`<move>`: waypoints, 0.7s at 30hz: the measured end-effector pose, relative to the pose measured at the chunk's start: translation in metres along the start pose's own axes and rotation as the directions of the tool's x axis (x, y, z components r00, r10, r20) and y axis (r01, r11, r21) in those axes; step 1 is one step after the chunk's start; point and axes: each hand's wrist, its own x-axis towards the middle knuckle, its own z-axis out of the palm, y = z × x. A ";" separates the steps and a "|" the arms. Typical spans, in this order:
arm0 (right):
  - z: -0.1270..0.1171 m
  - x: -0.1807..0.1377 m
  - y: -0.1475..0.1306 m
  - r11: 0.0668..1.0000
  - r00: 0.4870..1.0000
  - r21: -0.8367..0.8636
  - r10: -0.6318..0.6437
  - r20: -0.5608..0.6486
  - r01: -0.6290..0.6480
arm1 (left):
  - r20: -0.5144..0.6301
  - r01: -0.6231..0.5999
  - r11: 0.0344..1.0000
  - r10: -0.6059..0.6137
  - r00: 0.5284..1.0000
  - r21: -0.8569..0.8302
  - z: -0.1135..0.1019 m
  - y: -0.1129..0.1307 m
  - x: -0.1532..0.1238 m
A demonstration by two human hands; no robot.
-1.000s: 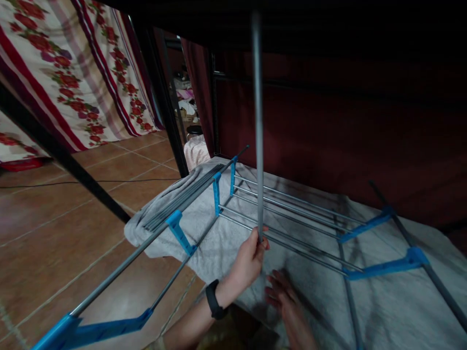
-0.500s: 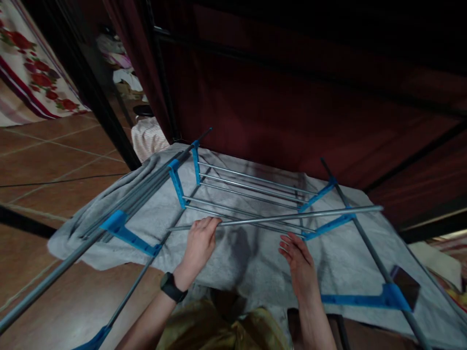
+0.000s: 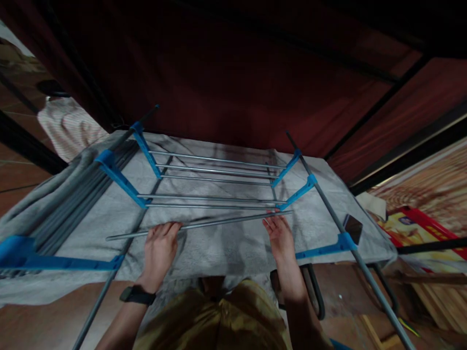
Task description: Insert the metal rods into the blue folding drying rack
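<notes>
My left hand [image 3: 160,248], with a dark watch on its wrist, is closed around a loose grey metal rod [image 3: 222,221] near its left part. The rod slants slightly up to the right. My right hand [image 3: 280,238] is at the rod's right end, palm turned up and fingers apart, fingertips against or just under the rod. Beyond it stands a drying rack frame with several thin rods [image 3: 215,198] set between blue plastic brackets. The front left bracket [image 3: 73,262] and front right bracket [image 3: 321,250] have no rod between them.
A grey blanket [image 3: 226,253] covers the surface under the frame. Several spare rods [image 3: 87,194] lie in a bundle at the left. A phone [image 3: 353,228] rests by the right upright pole [image 3: 328,209]. A dark red curtain [image 3: 219,87] hangs behind; a red and yellow package [image 3: 419,228] is at right.
The rod has shifted left relative to the frame, and its right end now lies at my right hand's fingers. My left hand keeps its grip. The view has turned right.
</notes>
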 end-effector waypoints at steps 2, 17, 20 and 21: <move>-0.006 0.004 0.004 1.000 0.999 -0.005 -0.005 -0.038 0.005 | 0.007 -0.026 0.999 0.026 1.000 0.022 0.003 -0.003 -0.003; -0.042 0.018 0.033 0.993 0.969 -0.058 -0.117 -0.220 0.107 | 0.113 -0.144 0.986 0.153 0.982 -0.078 0.032 -0.035 -0.014; -0.042 0.021 0.036 0.992 0.958 -0.067 -0.125 -0.258 0.111 | 0.085 -0.132 0.986 0.141 0.986 -0.099 0.032 -0.035 -0.013; -0.043 0.022 0.037 0.991 0.953 -0.063 -0.134 -0.270 0.122 | 0.071 -0.127 0.985 0.136 0.988 -0.113 0.033 -0.035 -0.012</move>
